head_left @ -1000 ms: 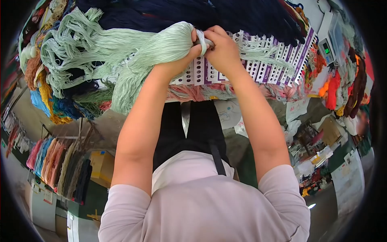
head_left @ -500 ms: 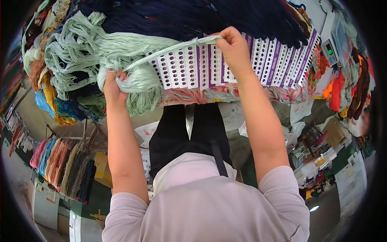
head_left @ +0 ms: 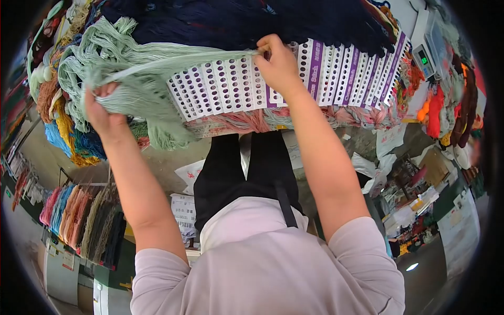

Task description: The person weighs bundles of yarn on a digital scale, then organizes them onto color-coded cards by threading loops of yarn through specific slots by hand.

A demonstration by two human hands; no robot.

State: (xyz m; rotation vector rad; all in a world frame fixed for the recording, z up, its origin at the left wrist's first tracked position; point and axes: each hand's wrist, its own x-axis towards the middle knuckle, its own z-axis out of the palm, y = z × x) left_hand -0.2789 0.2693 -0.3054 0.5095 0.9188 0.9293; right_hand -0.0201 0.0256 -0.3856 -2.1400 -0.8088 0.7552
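Opening of the gap between the hands is the latest change: both met at the bundle of pale green thread one second earlier, and the left hand now lies well out to the left. The right hand has shifted slightly left since the last view; its fingers pinch one end of a narrow strand, which runs across to the left hand. The left hand's fingers are curled at the thread; motion blur prevents saying how firmly they grip. The bundle, rounded earlier, now lies loose and fanned below the strand, beside the hole-punched cards, more of which show at their left end. Dark blue thread lies beyond. In this inspector's judgement, the strand is drawn out for handling, while the loose lengths beneath could snag.
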